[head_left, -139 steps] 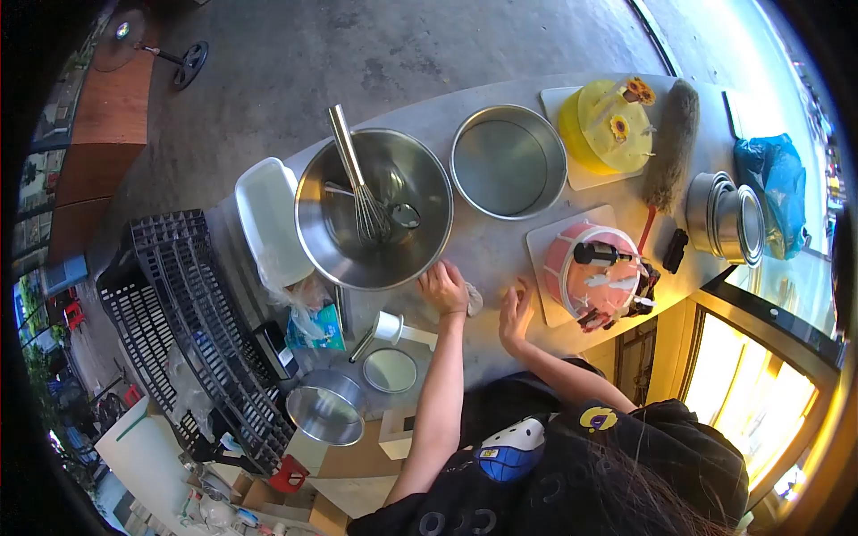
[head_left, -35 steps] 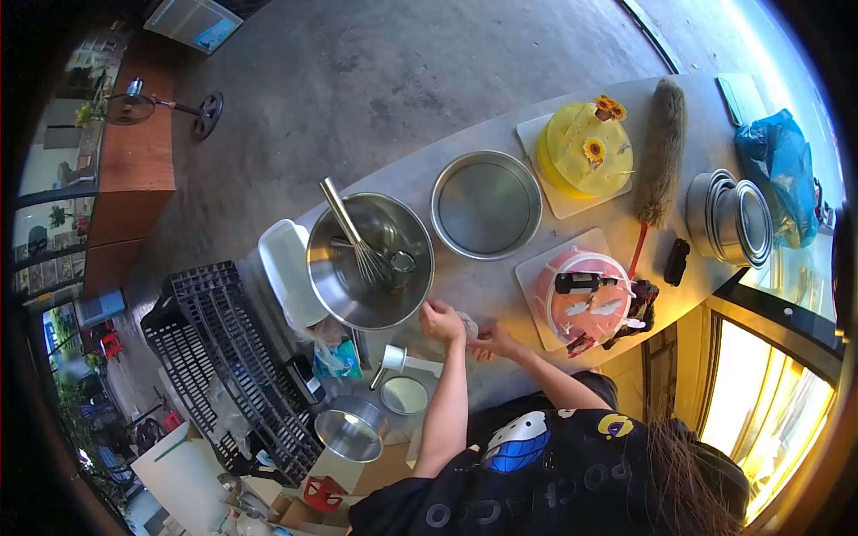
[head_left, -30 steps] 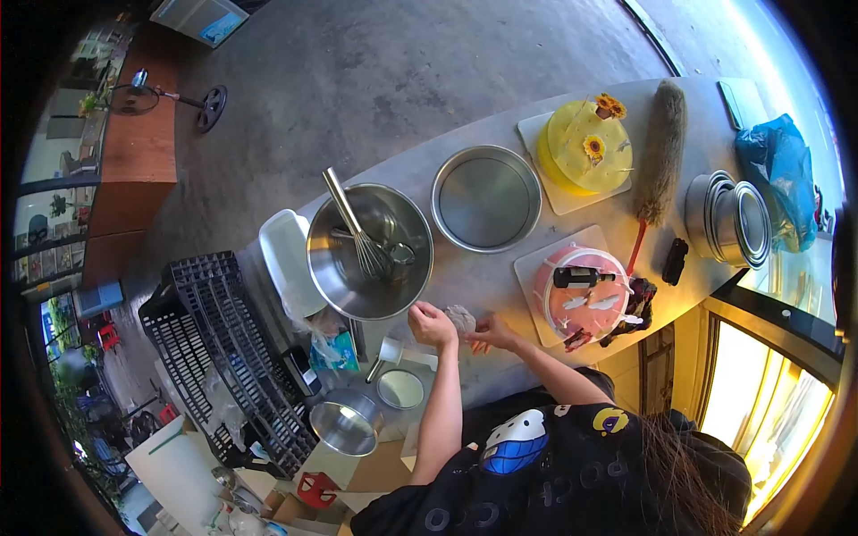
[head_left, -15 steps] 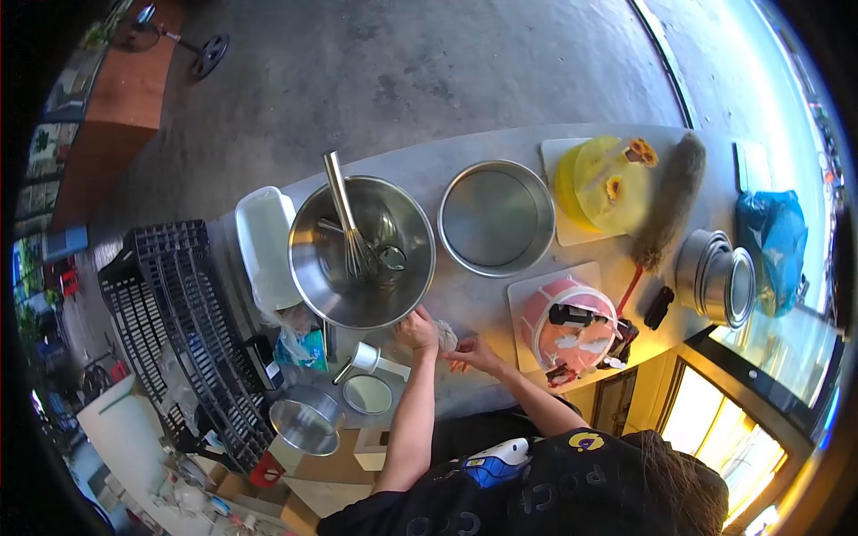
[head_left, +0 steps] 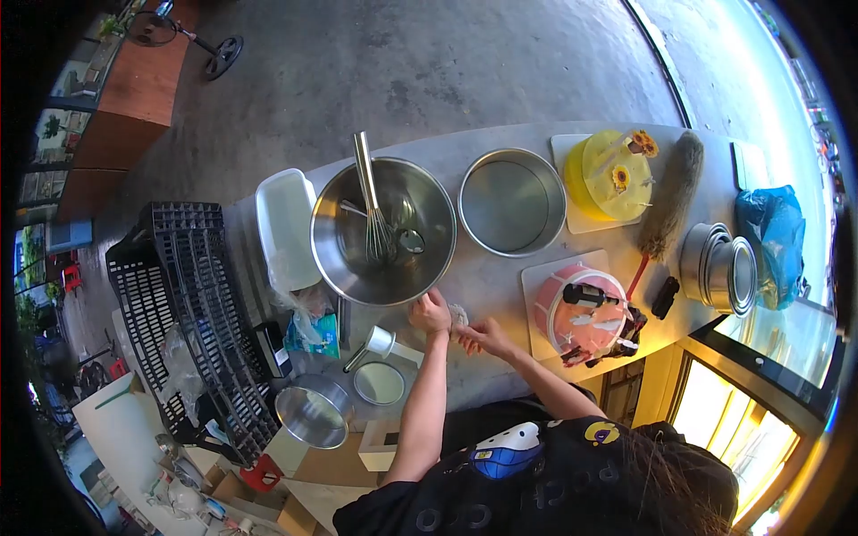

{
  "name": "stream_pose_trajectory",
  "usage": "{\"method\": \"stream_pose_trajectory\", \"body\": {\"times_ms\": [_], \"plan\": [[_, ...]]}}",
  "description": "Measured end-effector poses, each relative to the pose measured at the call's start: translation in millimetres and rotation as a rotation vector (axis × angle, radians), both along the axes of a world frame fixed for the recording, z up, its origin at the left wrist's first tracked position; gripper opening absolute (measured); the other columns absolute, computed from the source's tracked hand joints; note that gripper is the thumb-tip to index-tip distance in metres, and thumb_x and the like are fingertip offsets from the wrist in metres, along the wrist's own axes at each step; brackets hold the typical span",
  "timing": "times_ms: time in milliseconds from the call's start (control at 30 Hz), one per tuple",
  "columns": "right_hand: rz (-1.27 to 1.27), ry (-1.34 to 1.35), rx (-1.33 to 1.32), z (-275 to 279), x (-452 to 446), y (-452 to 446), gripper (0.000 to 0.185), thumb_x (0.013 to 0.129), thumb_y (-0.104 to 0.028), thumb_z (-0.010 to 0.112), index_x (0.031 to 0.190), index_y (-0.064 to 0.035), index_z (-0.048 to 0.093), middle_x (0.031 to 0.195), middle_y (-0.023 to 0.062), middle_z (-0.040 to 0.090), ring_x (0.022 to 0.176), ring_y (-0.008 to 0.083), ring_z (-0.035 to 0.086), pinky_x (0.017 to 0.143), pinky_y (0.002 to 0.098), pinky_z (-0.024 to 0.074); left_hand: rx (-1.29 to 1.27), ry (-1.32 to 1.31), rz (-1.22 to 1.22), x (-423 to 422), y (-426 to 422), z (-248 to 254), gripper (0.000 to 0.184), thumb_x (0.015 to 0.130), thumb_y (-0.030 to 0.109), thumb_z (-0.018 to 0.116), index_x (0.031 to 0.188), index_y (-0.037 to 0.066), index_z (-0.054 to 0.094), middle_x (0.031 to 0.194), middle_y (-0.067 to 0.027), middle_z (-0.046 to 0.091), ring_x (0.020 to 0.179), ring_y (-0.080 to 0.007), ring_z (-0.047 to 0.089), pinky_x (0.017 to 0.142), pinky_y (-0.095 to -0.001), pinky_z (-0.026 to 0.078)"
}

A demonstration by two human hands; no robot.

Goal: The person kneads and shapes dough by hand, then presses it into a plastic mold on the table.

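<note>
A large steel mixing bowl (head_left: 429, 259) stands on the table, with a balloon whisk (head_left: 368, 192) leaning in it, handle over the far rim. A shiny spoon-like utensil (head_left: 411, 241) also lies inside. My left hand (head_left: 431, 313) is at the bowl's near rim, fingers curled against it; their tips are partly hidden. Just right of it, my right hand (head_left: 485, 338) has its fingers pinched on a crumpled whitish cloth (head_left: 458, 317), close to my left wrist. A round steel cake pan (head_left: 512, 203) sits to the right of the bowl.
Right are a pink cake (head_left: 579, 313), a yellow cake (head_left: 610, 179), a duster (head_left: 672, 196), stacked tins (head_left: 718, 268) and a blue bag (head_left: 770, 246). Left are a white tub (head_left: 288, 228), black crates (head_left: 201, 313), a small pot (head_left: 313, 411), a white cup (head_left: 381, 341) and a round lid-like disc (head_left: 379, 384).
The whole view has shifted, so the table things appear a little higher and farther right. Both hands stay close together by the bowl's near rim, the cloth still between them.
</note>
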State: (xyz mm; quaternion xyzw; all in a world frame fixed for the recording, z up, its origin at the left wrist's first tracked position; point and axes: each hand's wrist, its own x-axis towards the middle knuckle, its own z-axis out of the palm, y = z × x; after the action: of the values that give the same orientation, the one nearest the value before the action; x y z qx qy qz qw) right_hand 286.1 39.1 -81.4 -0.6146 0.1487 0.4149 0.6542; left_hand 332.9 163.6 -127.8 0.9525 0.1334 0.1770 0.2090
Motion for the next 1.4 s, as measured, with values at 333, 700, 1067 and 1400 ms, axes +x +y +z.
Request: {"method": "stream_pose_trajectory", "body": {"times_ms": [333, 700, 1067, 1400], "plan": [[-0.123, -0.229, -0.359, 14.9, 22.4, 39.1, 0.043, 0.083, -0.029, 0.05, 0.057, 0.0042, 0.056, 0.045, 0.006, 0.05, 0.036, 0.0143, 0.053, 0.033, 0.0273, 0.0385, -0.353, -0.181, 0.423, -28.2, 6.5, 25.0, 0.026, 0.082, 0.013, 0.045, 0.06, -0.001, 0.045, 0.05, -0.015, 0.046, 0.042, -0.0286, 0.044, 0.041, -0.0378, 0.03], [0.133, -0.618, -1.138, -26.0, 27.0, 90.0, 0.013, 0.074, -0.014, 0.048, 0.073, -0.0029, 0.053, 0.064, 0.0176, 0.058, 0.06, 0.033, 0.058, 0.054, 0.0405, 0.0469, -0.681, -0.145, 0.502, -93.2, 23.3, 69.6, 0.03, 0.084, 0.014, 0.045, 0.059, -0.003, 0.042, 0.047, -0.0055, 0.038, 0.043, -0.0137, 0.034, 0.04, -0.0296, 0.027], [0.118, -0.658, -0.951, -10.7, 34.2, 71.3, 0.021, 0.078, -0.019, 0.046, 0.071, -0.002, 0.057, 0.063, 0.0164, 0.058, 0.058, 0.0315, 0.058, 0.052, 0.0379, 0.0467, -0.608, 0.014, 0.292, -57.1, 58.0, 80.7, 0.031, 0.085, 0.019, 0.045, 0.065, -0.005, 0.048, 0.05, -0.0096, 0.047, 0.045, -0.0186, 0.041, 0.044, -0.0327, 0.033], [-0.376, -0.146, -0.708, -1.5, 25.8, 9.3, 0.036, 0.082, -0.03, 0.041, 0.071, -0.0013, 0.059, 0.068, 0.018, 0.058, 0.068, 0.0352, 0.057, 0.062, 0.041, 0.0436, -0.236, 0.109, 0.153, 9.0, 0.5, 34.4, 0.021, 0.08, 0.014, 0.045, 0.072, -0.003, 0.055, 0.067, -0.02, 0.057, 0.062, -0.0364, 0.054, 0.055, -0.0418, 0.042]]}}
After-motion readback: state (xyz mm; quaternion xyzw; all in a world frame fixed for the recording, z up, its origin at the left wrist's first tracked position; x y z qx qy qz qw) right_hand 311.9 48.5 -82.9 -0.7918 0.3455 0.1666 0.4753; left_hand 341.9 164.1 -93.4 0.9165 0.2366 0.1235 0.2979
